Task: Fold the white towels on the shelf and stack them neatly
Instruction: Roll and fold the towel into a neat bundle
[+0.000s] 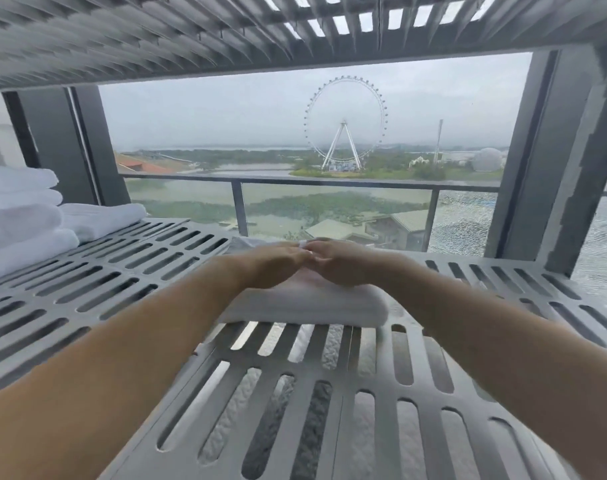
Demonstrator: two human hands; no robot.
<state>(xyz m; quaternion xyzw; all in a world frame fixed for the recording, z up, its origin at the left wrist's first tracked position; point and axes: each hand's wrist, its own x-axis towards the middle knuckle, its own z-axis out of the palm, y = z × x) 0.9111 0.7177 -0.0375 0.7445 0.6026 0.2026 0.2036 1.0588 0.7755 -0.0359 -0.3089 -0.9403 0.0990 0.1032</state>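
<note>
A folded white towel point(305, 306) lies on the grey slotted shelf point(122, 271), in the middle of the view. My left hand point(277, 263) and my right hand point(343, 263) both rest flat on top of it, fingertips meeting at its far side. The fingers look fairly straight and press down on the cloth. A stack of folded white towels point(18, 216) sits at the far left of the same shelf, well away from both hands.
Another slotted shelf point(225, 29) hangs close overhead. Dark upright posts point(537, 161) stand at the back right and back left. Behind the shelf is a window with a balcony railing. More white cloth shows through the slots below.
</note>
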